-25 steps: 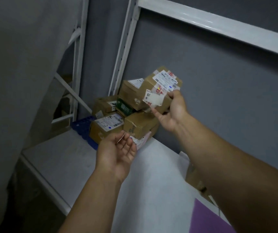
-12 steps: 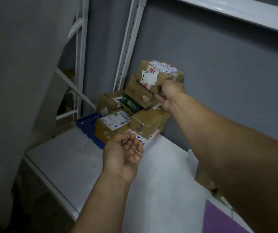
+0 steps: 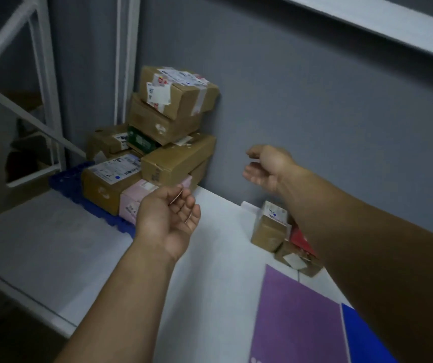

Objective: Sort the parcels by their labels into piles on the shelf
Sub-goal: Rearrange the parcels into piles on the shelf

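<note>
My left hand (image 3: pixel 168 218) floats palm up over the white shelf (image 3: pixel 39 244), just in front of the pink parcel (image 3: pixel 136 197). Its grip is slack and holds nothing. My right hand (image 3: pixel 267 169) hangs in the air right of the stack, fingers loosely apart and clear of every box. The labelled box (image 3: pixel 181 93) sits on top of the pile of brown parcels (image 3: pixel 173 158) in the far left corner, against the grey wall (image 3: pixel 315 100). A small box (image 3: pixel 270 226) stands to the right by the shelf's far edge — on it or beyond it, I cannot tell. A purple sheet (image 3: pixel 296 318) lies near me.
</note>
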